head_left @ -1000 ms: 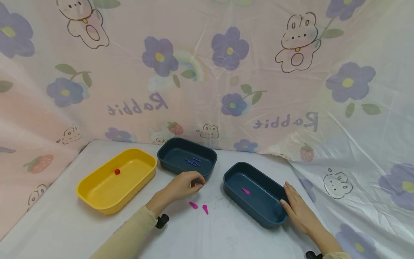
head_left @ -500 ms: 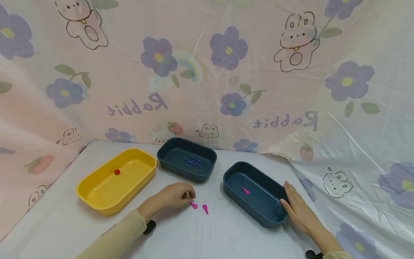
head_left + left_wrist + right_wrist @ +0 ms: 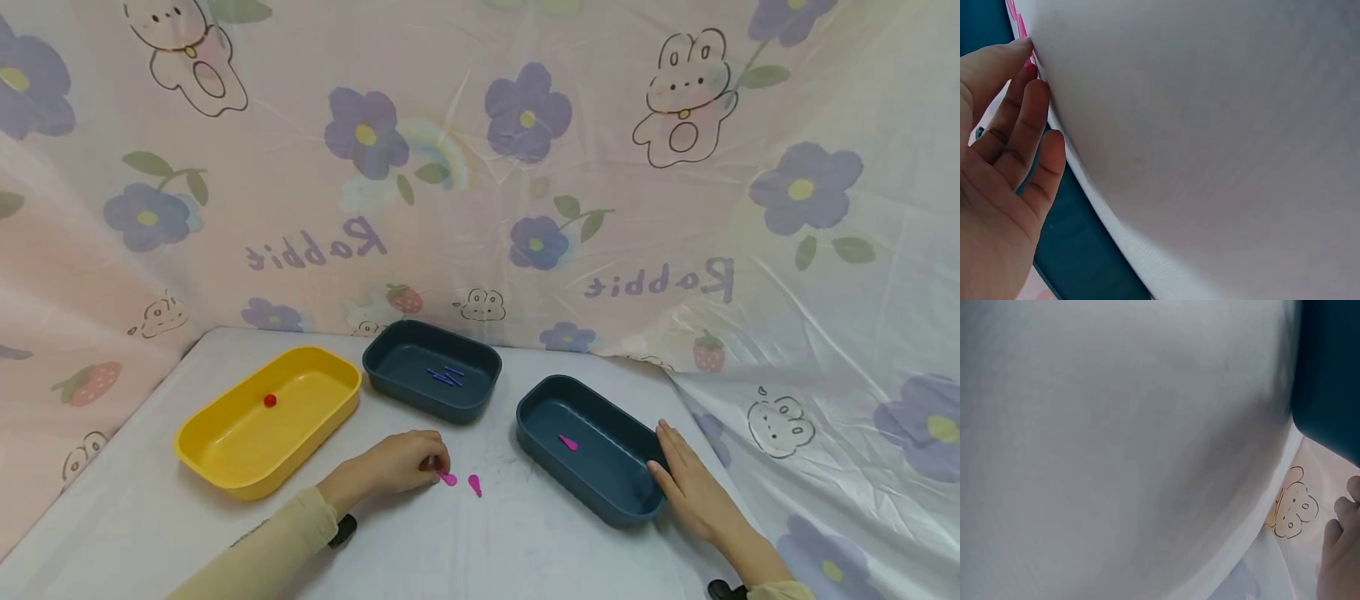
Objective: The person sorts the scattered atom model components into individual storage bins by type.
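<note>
My left hand (image 3: pixel 408 461) is at a small pink teardrop-shaped piece (image 3: pixel 447 478) on the white table. In the left wrist view its thumb and fingertips meet around the narrow end of a pink piece (image 3: pixel 1027 61), and the other fingers are bent. Just right of it lies a second pink piece (image 3: pixel 475 485). A third pink piece (image 3: pixel 567 442) lies inside the right dark blue tray (image 3: pixel 592 492). My right hand (image 3: pixel 693 492) rests with straight fingers along that tray's right end, thumb at the rim.
A yellow tray (image 3: pixel 225 479) at the left holds a red bead (image 3: pixel 270 401). At the back, another dark blue tray (image 3: pixel 405 354) contains several thin blue sticks (image 3: pixel 446 376). A patterned cloth (image 3: pixel 450 208) hangs behind the table.
The left hand has come back from beside the rear blue tray, moving left and nearer, down to the left pink piece, where its fingertips close in. The right hand stays put.
</note>
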Tool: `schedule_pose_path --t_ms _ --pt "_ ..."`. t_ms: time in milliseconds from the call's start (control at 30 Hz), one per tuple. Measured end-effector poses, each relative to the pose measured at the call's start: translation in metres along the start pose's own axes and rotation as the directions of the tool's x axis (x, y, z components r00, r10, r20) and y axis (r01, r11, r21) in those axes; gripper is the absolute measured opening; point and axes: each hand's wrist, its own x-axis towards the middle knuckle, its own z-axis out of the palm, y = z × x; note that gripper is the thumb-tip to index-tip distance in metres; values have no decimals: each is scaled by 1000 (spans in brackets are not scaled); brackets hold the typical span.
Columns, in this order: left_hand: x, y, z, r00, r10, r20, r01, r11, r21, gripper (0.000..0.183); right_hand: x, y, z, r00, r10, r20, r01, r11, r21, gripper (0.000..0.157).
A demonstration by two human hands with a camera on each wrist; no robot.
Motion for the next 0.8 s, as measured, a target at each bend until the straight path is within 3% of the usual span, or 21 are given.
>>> schedule_pose_path --t_ms 800 --pt "-2 2 1 1000 15 -22 -15 1000 4 9 0 -1 0 1000 11 1 -11 1000 5 65"
